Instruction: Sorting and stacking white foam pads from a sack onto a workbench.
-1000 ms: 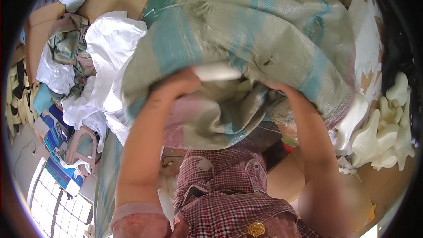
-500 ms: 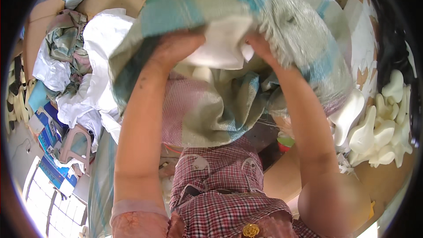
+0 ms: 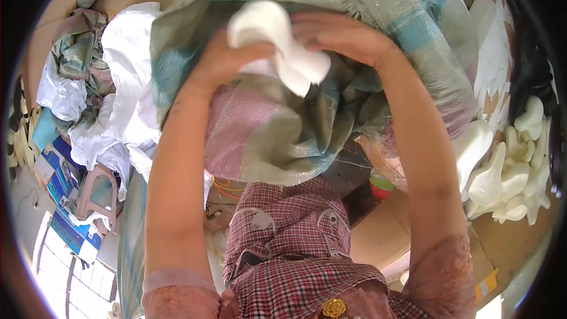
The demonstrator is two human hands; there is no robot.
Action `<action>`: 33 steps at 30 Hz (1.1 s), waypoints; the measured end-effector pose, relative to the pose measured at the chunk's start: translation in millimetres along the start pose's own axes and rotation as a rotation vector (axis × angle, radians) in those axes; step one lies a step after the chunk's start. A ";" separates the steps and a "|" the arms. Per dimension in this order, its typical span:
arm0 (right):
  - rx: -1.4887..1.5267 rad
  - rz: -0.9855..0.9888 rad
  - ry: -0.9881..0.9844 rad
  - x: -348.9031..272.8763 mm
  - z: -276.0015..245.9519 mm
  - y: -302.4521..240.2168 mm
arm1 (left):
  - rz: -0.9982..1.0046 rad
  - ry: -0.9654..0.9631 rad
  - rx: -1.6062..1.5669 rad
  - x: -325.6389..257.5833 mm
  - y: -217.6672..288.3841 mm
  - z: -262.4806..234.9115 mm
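A woven plastic sack point(image 3: 254, 139) with green, blue and pink stripes hangs in front of me, its mouth spread wide. Inside the mouth is a smooth white saddle-shaped piece point(image 3: 286, 47), blurred by motion; it may be more than one piece. My left hand point(image 3: 227, 59) grips it from the left, thumb across its front and fingers hidden behind. From the right, my right hand point(image 3: 342, 38) curls its fingers and thumb at the piece's upper edge. The sack's frayed rim lies above and behind both hands.
Pale saddle-shaped pieces point(image 3: 502, 177) are heaped at the right beside black plastic point(image 3: 525, 41). White bags point(image 3: 130, 77) and crumpled sacking point(image 3: 80, 47) lie at the left, above a pinkish plastic stool point(image 3: 97, 195) and blue boxes point(image 3: 65, 183). A red-and-green bowl point(image 3: 381, 186) stands below the sack.
The white piece has risen and turned within the sack mouth. My right hand has moved from the sack's rim inward over the piece, and its fingers show more now.
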State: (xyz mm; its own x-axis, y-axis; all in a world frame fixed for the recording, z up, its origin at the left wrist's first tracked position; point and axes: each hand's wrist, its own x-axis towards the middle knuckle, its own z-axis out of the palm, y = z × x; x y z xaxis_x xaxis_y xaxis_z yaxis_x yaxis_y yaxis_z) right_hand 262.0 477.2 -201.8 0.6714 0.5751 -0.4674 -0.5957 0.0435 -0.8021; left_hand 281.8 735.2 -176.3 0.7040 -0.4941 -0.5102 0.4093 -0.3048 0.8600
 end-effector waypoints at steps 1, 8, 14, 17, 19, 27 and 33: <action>0.405 -0.096 -0.012 -1.2 -2.8 15.8 | -0.050 0.048 -0.190 -6.3 -5.1 -10.9; -0.651 0.624 0.071 -11.1 83.1 191.4 | 0.056 0.705 -0.381 -74.9 -17.9 -68.4; -0.760 0.583 -0.007 -65.3 135.9 233.8 | 0.242 0.692 -0.155 -111.0 15.5 -53.4; -0.793 0.431 0.406 -47.3 131.5 229.3 | 0.233 0.560 0.276 -129.3 11.2 -56.0; -0.527 0.615 0.364 -38.1 140.4 232.9 | 0.194 0.548 0.174 -141.0 13.7 -50.6; 0.133 0.435 0.427 -58.3 181.2 298.8 | 0.136 0.245 0.831 -212.9 -4.8 -59.9; 0.017 0.421 0.530 -50.2 158.5 223.8 | -0.088 -0.172 0.562 -160.4 52.6 25.8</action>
State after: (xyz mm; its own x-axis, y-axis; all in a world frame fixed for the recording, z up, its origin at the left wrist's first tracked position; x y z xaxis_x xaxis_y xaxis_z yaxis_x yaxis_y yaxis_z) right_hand 25.1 587.6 -298.9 0.5031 0.0677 -0.8616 -0.8579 -0.0815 -0.5074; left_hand 175.5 777.3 -49.5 0.5581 -0.5581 -0.6140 0.0583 -0.7118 0.7000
